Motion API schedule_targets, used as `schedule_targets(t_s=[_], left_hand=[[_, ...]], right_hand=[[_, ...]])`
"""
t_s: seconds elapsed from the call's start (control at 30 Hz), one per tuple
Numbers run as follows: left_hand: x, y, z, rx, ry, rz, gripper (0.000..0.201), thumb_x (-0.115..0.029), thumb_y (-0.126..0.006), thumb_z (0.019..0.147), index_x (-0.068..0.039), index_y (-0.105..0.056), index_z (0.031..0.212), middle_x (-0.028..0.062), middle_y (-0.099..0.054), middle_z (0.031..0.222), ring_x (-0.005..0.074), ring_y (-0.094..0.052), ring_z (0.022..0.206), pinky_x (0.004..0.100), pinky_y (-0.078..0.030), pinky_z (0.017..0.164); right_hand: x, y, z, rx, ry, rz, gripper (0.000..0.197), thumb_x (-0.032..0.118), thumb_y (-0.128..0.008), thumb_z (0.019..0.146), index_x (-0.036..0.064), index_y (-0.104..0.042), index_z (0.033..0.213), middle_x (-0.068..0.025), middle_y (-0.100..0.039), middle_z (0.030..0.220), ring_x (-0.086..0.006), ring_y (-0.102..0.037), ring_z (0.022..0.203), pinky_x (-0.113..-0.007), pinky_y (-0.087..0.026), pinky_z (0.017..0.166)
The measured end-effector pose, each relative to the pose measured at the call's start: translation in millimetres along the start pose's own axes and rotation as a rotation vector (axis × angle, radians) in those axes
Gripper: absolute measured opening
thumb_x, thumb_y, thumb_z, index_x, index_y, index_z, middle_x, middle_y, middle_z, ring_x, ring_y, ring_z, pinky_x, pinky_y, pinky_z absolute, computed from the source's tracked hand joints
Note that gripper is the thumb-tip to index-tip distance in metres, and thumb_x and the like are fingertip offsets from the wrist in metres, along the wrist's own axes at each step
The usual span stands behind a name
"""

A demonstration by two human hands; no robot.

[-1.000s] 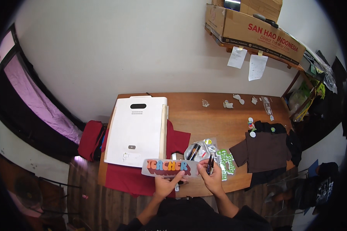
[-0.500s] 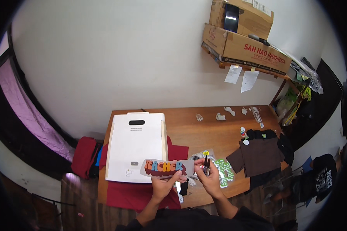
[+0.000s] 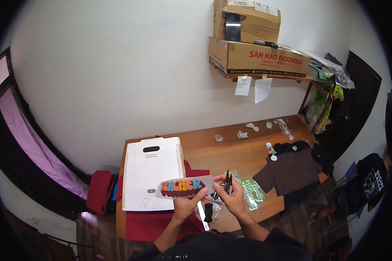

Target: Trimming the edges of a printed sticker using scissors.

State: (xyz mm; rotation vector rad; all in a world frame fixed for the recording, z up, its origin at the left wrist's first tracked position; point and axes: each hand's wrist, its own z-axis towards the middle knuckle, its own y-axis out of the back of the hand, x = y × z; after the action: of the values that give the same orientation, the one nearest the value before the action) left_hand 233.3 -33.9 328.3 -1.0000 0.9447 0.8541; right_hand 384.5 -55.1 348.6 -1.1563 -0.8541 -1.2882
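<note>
My left hand (image 3: 188, 206) holds a strip of clear transfer film (image 3: 208, 182) from below, thumb on its near edge. Colourful block lettering in orange, yellow and blue with a dark red shadow is printed on the strip. My right hand (image 3: 231, 199) is at the film's right end, its fingertips by the edge. Upright in that same hand are dark pointed scissors (image 3: 228, 177), their handles mostly hidden by the fingers. Under the film's left part is a white heat press (image 3: 154, 174) lying over a dark red garment (image 3: 148, 226). A green-and-white lettered transfer (image 3: 251, 194) lies right of my right hand.
The wooden table (image 3: 196, 150) carries film scraps (image 3: 252, 127) along its back edge. A folded brown shirt (image 3: 292, 172) lies at the right. Cardboard boxes (image 3: 261, 56) sit on a wall shelf above. Red folded cloth (image 3: 99, 191) is stacked at the left; another person (image 3: 368, 182) is at far right.
The view has shifted, so the shelf and table appear further left. Both hands still hold the film and scissors; the strip's left end now tilts slightly lower.
</note>
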Motion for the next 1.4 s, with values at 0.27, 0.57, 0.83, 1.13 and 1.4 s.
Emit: schedule_targets(t_s=[0.27,0.57,0.83,1.13,1.4], left_hand=[[4.9,-12.2,-3.0,-0.075,0.015,-0.013,0.033,0.002,-0.058,0.082,0.007,-0.048,0.113,0.0090,-0.060,0.075,0.0146,-0.061,0.060,0.0235,-0.051,0.054],[8.8,-32.0,-11.0,-0.055,0.066,-0.033,0.028,-0.003,-0.058,0.085,0.008,-0.052,0.110,0.0080,-0.061,0.075,0.0130,-0.061,0.064,0.0234,-0.051,0.057],[21.8,-33.4,-18.5,0.019,0.074,-0.045,0.019,0.002,-0.057,0.083,0.006,-0.052,0.100,0.0082,-0.060,0.076,0.0158,-0.061,0.061,0.0248,-0.051,0.054],[21.0,-42.9,-18.4,-0.035,0.101,0.019,0.018,0.001,-0.060,0.081,0.004,-0.055,0.098,0.0063,-0.059,0.073,0.0108,-0.055,0.053,0.0206,-0.044,0.047],[22.7,-44.9,-19.7,-0.037,0.090,0.050,0.022,0.001,-0.062,0.080,0.004,-0.054,0.101,0.0044,-0.058,0.074,0.0088,-0.053,0.054,0.0186,-0.042,0.047]], right_hand=[[-11.1,19.0,-17.0,0.200,-0.004,0.126,0.039,0.034,-0.032,0.096,0.0030,-0.040,0.118,0.0005,-0.044,0.075,-0.0018,-0.028,0.053,-0.016,-0.022,0.048],[-26.3,24.1,-43.3,0.151,-0.153,0.314,0.022,0.027,-0.036,0.096,0.0076,-0.040,0.106,0.0001,-0.039,0.070,-0.0045,-0.033,0.051,-0.017,-0.026,0.042],[-7.3,24.4,-55.1,0.091,-0.223,0.361,0.023,0.023,-0.034,0.097,0.0049,-0.040,0.110,0.0024,-0.038,0.070,-0.0023,-0.030,0.055,-0.016,-0.023,0.048],[-2.5,24.2,-59.0,0.066,-0.272,0.384,0.022,0.024,-0.033,0.098,0.0061,-0.041,0.108,0.0029,-0.035,0.069,-0.0023,-0.029,0.054,-0.017,-0.022,0.047],[-14.0,24.0,-62.1,0.071,-0.317,0.418,0.025,0.033,-0.032,0.097,0.0098,-0.039,0.103,0.0020,-0.034,0.068,-0.0032,-0.028,0.048,-0.016,-0.021,0.042]])
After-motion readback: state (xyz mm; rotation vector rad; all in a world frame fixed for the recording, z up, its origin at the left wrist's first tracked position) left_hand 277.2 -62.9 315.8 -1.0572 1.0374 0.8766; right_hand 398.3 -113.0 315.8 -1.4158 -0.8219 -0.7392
